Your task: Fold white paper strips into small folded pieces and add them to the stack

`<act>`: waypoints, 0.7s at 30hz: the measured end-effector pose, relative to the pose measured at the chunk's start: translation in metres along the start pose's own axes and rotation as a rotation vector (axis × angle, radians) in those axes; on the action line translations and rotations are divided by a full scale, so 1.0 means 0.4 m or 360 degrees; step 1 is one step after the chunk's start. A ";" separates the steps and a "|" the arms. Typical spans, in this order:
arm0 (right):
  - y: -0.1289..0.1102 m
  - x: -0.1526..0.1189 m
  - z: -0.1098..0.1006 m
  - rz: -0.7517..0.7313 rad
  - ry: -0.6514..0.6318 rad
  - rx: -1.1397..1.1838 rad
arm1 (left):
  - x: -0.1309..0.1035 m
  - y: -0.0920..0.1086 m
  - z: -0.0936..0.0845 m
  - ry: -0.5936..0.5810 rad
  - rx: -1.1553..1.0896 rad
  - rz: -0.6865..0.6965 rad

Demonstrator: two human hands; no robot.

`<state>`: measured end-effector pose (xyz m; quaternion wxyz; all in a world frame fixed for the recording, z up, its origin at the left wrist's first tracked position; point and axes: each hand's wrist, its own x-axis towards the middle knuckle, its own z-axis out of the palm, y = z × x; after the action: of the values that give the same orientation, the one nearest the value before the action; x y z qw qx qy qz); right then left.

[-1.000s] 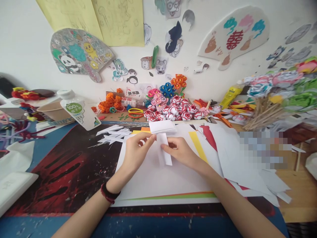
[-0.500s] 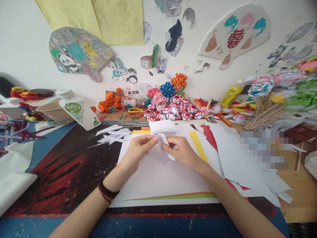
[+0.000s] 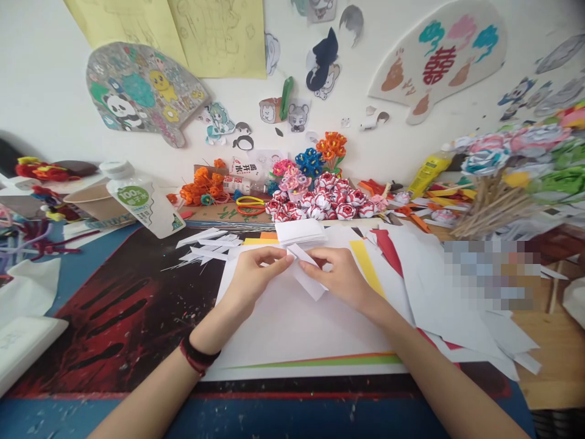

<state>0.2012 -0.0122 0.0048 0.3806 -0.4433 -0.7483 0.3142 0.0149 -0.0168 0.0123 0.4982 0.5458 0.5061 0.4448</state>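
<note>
A folded white paper strip (image 3: 311, 285) is held up between both hands, above large white sheets (image 3: 274, 332). My left hand (image 3: 251, 274) pinches its upper left end between thumb and fingers. On the strip's right side, my right hand (image 3: 342, 273) is closed, with the thumb lying along the paper and the fingers curled behind. Just beyond the fingertips lies a stack of small white papers (image 3: 300, 231). Left of it, several cut white paper strips (image 3: 212, 247) are scattered on a dark mat (image 3: 137, 292).
Red and white paper flowers (image 3: 326, 201) crowd the back of the table. A white bottle (image 3: 144, 201) stands at the back left, beside a paper bowl (image 3: 94, 201). More white sheets (image 3: 439, 292) overlap at the right, near a yellow strip (image 3: 367, 265).
The strip's lower part has swung out and shows broader below my right hand. My right thumb has shifted slightly on the paper; the left hand stays almost in place.
</note>
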 end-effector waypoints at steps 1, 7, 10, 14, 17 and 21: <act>0.001 0.000 -0.001 0.0029 -0.0004 0.0025 | 0.000 -0.001 0.000 -0.0003 -0.0005 0.0002; 0.003 0.002 -0.004 0.0141 -0.0092 0.0233 | 0.002 0.001 -0.001 -0.0012 -0.0016 -0.0046; 0.004 0.004 -0.005 0.0187 -0.0114 0.0315 | 0.001 0.003 -0.003 -0.0037 -0.0022 -0.0069; 0.007 0.004 -0.007 0.0243 -0.0144 0.0416 | -0.001 0.005 -0.002 -0.0034 -0.0007 -0.0066; 0.009 0.003 -0.007 0.0264 -0.0164 0.0474 | -0.002 0.005 -0.001 -0.0032 0.0002 -0.0055; 0.011 0.002 -0.006 0.0280 -0.0201 0.0532 | -0.003 0.005 0.001 -0.0044 -0.0007 -0.0035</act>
<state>0.2050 -0.0093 0.0029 0.3723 -0.4171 -0.6665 0.4932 0.0154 -0.0179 0.0144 0.5112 0.5452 0.5041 0.4328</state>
